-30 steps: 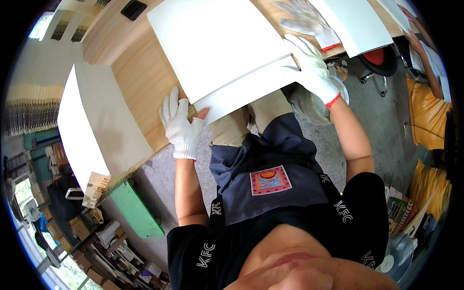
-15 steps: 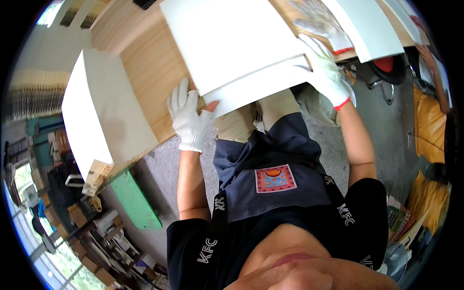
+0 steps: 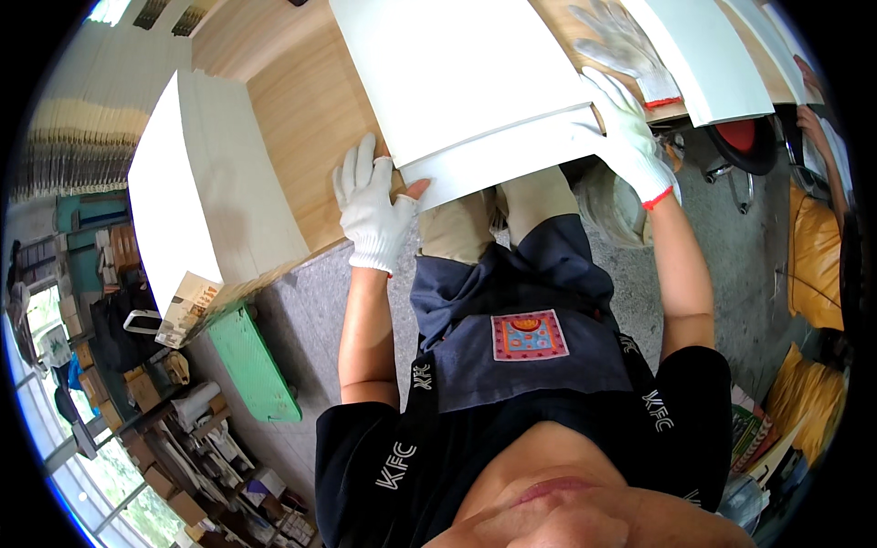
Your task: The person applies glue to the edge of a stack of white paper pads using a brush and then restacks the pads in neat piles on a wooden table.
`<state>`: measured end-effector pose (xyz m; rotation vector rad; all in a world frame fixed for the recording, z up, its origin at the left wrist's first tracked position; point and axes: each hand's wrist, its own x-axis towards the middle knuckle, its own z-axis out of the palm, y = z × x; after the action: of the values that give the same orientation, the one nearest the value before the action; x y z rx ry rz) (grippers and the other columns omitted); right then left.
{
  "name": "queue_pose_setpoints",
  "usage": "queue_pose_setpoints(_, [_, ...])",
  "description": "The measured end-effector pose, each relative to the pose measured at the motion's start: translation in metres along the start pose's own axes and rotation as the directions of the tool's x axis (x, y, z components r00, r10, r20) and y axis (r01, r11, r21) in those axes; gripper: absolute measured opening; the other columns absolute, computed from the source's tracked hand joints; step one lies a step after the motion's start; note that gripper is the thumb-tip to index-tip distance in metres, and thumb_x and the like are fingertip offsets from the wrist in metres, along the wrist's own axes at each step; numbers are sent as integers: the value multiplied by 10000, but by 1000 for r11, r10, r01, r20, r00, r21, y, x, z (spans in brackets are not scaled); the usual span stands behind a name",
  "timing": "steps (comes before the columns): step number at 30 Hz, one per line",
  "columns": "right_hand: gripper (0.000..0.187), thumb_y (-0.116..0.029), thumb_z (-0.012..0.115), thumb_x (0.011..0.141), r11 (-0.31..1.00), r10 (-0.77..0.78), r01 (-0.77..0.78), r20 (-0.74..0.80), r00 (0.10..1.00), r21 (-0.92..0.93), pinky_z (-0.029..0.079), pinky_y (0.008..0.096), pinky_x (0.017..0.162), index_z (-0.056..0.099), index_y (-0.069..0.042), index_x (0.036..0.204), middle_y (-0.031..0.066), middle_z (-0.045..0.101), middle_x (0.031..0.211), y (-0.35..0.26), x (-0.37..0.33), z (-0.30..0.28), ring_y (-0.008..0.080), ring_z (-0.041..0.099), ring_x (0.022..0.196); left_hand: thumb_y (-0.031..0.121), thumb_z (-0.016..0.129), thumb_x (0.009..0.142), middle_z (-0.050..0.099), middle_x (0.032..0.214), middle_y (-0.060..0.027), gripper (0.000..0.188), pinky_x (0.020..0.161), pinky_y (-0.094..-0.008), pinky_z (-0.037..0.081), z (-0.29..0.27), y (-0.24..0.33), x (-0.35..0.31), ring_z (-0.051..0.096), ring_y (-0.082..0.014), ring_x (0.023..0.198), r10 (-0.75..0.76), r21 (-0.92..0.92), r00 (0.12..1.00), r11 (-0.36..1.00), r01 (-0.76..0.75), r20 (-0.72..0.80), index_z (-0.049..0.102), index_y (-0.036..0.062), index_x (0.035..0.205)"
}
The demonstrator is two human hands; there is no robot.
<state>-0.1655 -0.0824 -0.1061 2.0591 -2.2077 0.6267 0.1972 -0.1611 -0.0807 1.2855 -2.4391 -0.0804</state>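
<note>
A pile of large white sheets [image 3: 466, 73] lies on the wooden tabletop, with a pale strip [image 3: 502, 153] along its near edge. My left hand [image 3: 373, 208] wears a white knit glove with the thumb tip bare. Its fingers lie stretched on the wood beside the near left corner, and the thumb rests at the strip's end. At the near right corner is my right hand [image 3: 625, 137], also gloved. Its fingers extend along the sheets' right side while its thumb lies over the strip. Both hands look open, pressing lightly against the edges.
To the left stands a tall stack of white paper [image 3: 237, 173]. A loose grey-white glove [image 3: 621, 46] lies right of the sheets, beside another white stack [image 3: 699, 59]. Below are a green board [image 3: 256, 365], a round bin [image 3: 617, 205] and a stool [image 3: 744, 146]. Another person's arm [image 3: 819, 137] shows at far right.
The whole view has shifted slightly, so the table appears a little further right and up. Both hands stay at the same corners of the sheets.
</note>
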Motion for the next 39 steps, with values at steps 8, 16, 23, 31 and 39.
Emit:
queue_pose_setpoints(8, [762,-498,706,815,1000,5,-5,-19,1000,-16,342,415,1115,446,-131,1430,78,435,1481,-1,0,2,269,405,1362,412,772,748,485,1404,-207,565,1105,-510,268,7,-7,-2,419,-382,1296,31,-5,999,999,-32,-30,614,-2,1099])
queue_pose_setpoints(16, [767,-504,707,811,1000,4,-4,-26,1000,-9,348,409,1113,449,-127,1427,75,442,1477,0,1,3,269,413,1353,436,750,771,472,1419,-207,566,1118,-512,250,7,-8,-2,402,-381,1316,16,-3,1000,1000,-16,-12,610,-7,1094])
queue_pose_setpoints(23, [742,-501,694,822,999,-28,26,-58,998,-32,352,408,1110,469,-109,1411,71,467,1458,3,0,5,269,426,1341,426,750,774,464,1427,-205,558,1120,-510,248,8,-8,0,390,-379,1325,18,-6,1000,1000,-18,-5,608,-14,1086])
queue_pose_setpoints(31, [724,-502,687,825,999,-35,34,-49,998,-21,348,407,1114,483,-98,1390,59,464,1461,1,0,4,270,423,1342,407,731,806,453,1452,-203,558,1121,-466,285,1,-5,0,385,-406,1323,8,10,999,1000,-9,31,609,-33,1127])
queue_pose_setpoints(39, [714,-526,674,826,998,-22,20,-24,999,-62,340,414,1122,498,-103,1374,59,454,1469,0,2,3,270,418,1345,430,739,782,465,1433,-201,532,1123,-501,258,7,-9,-1,399,-392,1308,32,-11,999,999,-33,-11,615,-14,1047])
